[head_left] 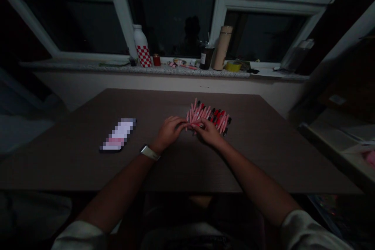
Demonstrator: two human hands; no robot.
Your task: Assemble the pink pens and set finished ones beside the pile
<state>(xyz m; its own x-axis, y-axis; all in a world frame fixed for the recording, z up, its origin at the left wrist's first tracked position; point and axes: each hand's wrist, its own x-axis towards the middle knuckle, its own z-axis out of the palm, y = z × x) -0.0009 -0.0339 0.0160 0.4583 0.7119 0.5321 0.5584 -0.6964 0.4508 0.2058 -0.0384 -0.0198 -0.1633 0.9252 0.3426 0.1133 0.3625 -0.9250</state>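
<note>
My left hand (170,132) and my right hand (211,133) meet over the middle of the table, fingers pinched. Between them they hold a slim pink pen (191,125), lying roughly level; its ends are covered by my fingers. Just beyond my fingertips lies a pile of pens (206,112), many pink, others red or black, side by side and partly overlapping. My right hand hides the near part of the pile. A watch with a light band (150,152) is on my left wrist.
A phone (118,134) lies left on the brown table (187,164). On the windowsill behind stand a white and red checked bottle (142,49), a small red jar (156,60), a dark cup (206,58), a beige flask (223,49) and a yellow tape roll (233,66).
</note>
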